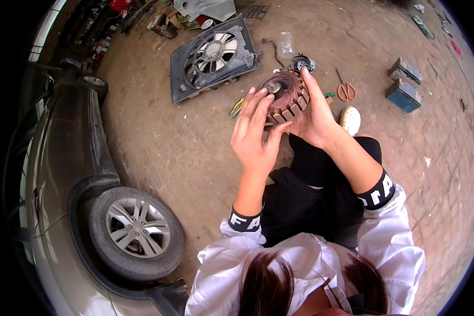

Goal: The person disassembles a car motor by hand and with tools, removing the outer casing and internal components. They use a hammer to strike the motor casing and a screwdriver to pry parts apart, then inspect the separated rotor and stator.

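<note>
A round motor armature [288,95] with coppery windings, dark slotted segments round its rim and a metal shaft at its centre is held up between my two hands. My left hand [254,129] grips its left side, fingertips on the wound face near the shaft and thumb under the lower rim. On the other side, my right hand [317,113] is closed round the rim, its thumb up along the right edge. Just beyond the armature lies a black round motor housing [303,63] on the floor, partly hidden by my right thumb.
A radiator fan in a black shroud [180,79] lies ahead to the left. Yellow-green pliers [237,107], orange-handled scissors [346,90] and a clear plastic bottle [286,45] are on the floor. Two batteries [404,96] stand to the right. A car wheel [137,231] is close at left.
</note>
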`<state>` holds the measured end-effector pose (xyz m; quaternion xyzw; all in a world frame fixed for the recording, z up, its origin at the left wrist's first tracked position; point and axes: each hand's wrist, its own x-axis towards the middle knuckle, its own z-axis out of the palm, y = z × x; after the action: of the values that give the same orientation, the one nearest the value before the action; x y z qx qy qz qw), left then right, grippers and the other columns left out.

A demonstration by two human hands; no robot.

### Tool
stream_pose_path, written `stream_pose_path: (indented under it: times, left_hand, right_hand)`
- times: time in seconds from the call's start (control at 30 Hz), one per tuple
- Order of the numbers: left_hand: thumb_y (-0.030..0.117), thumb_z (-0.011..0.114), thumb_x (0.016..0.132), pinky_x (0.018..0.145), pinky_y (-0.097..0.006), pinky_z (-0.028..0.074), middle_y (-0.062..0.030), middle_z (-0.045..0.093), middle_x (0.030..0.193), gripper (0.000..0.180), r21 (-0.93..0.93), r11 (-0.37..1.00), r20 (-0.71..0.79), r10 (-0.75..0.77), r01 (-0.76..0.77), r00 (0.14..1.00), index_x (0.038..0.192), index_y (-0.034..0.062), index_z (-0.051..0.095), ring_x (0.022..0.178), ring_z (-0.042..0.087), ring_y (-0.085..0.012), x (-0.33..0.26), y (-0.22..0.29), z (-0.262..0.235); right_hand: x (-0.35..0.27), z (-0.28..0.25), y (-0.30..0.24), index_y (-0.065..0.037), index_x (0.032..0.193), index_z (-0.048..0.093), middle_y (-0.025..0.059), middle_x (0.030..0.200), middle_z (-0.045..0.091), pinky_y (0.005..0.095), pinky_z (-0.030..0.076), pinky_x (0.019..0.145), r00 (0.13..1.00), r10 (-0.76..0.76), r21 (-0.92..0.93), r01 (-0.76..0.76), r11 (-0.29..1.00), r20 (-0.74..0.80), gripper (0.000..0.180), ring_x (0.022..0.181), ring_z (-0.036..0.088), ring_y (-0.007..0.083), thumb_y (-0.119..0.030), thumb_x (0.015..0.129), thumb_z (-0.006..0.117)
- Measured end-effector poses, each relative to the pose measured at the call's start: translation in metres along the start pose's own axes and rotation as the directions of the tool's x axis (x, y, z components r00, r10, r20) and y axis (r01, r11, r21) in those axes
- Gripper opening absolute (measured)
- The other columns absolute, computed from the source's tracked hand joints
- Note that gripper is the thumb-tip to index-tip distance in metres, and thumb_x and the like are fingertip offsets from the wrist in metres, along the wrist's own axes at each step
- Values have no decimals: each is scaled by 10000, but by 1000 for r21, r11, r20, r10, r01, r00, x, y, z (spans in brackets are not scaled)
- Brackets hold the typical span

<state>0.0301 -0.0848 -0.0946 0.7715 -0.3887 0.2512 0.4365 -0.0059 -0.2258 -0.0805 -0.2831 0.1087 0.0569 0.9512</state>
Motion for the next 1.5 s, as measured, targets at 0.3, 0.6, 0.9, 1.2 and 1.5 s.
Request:
stream_pose_path:
  times: [0.3, 0.6, 0.9, 1.2, 1.5]
  left_hand:
    - [61, 719, 858, 925, -313, 502, -143, 638, 1160, 487, -645, 638, 22, -536, 422, 844, 1264, -119, 519, 1045, 623, -185, -1, 1, -2]
    - [35, 717, 851, 902, -314, 517, -142, 645, 1146, 478, -539, 620, 123, -611, 570, 782, 1270, -98, 527, 1059, 626, -202, -3, -3, -6]
    - [59, 721, 852, 941, -335, 497, -152, 633, 1182, 502, -509, 639, 140, -600, 577, 788, 1287, -90, 519, 1093, 615, -215, -7, -10, -11]
    - [104, 722, 859, 983, -346, 458, -140, 637, 1194, 481, -478, 709, 104, -540, 518, 835, 1270, -71, 544, 1107, 603, -202, -11, -18, -15]
    - [-22, 636, 839, 952, -321, 479, -139, 651, 1152, 410, -131, 918, 47, -372, 375, 927, 1246, -39, 590, 1068, 623, -189, 14, 1, -19]
  right_hand:
    - [16, -10, 1, -64, 1369, 413, 107, 1330, 510, 479, 451, 1003, 961, -143, -230, 198, 953, 235, 632, 1215, 522, 227, -524, 945, 507]
    - [15, -13, 6, -4, 1316, 430, 134, 1233, 564, 420, 507, 955, 986, -110, -298, 144, 944, 128, 588, 1110, 595, 235, -404, 925, 612]
    - [20, -20, 16, -66, 1326, 447, 73, 1215, 584, 396, 526, 899, 992, -75, -268, 100, 958, 105, 474, 1100, 592, 173, -367, 973, 543]
    - [22, -25, 23, 31, 1355, 361, 164, 1268, 533, 361, 494, 927, 961, -272, -448, 269, 852, 59, 652, 1179, 531, 191, -294, 895, 689]
    - [14, -11, 29, 24, 1194, 400, 152, 1106, 632, 324, 505, 908, 879, -463, -517, 449, 728, 112, 517, 1040, 621, 189, -148, 849, 744]
